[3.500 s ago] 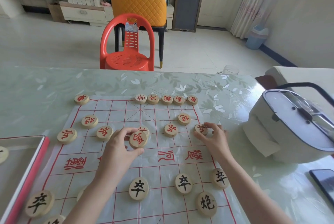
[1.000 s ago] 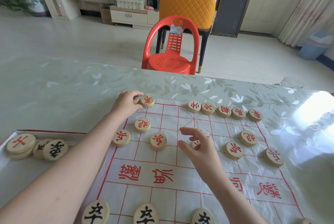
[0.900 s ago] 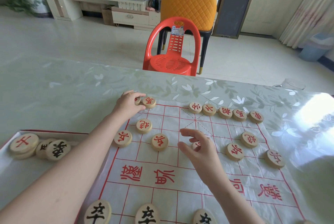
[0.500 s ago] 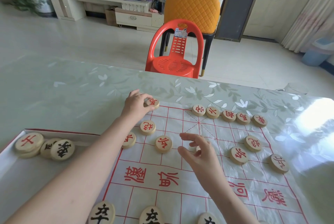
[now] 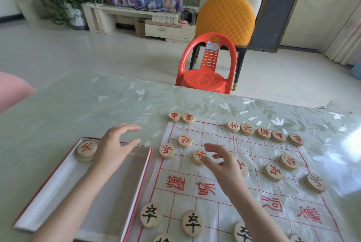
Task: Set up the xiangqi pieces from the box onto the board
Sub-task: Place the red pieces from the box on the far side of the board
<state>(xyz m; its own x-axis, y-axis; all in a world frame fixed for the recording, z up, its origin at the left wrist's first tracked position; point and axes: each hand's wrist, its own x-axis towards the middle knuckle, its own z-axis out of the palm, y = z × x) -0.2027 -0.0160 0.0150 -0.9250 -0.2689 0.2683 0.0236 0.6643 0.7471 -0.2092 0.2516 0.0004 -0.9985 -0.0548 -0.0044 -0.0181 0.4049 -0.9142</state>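
Left hand (image 5: pixel 115 144) empty, fingers spread over box (image 5: pixel 58 183) rim, leftover stack (image 5: pixel 86 151) just left of them; right hand (image 5: pixel 224 165) fingers loose, apart, empty; risk: they clip red soldier (image 5: pixel 198 155) right beneath, shoving it off its board (image 5: pixel 214 193) point.

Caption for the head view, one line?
Left hand open over the box beside stacked pieces; right hand hovers above the board.

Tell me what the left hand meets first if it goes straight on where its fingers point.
Likely the board's left edge near its far corner, past a strip of bare table; the red corner piece lies just beyond. The left hand looks raised, so height is unclear.
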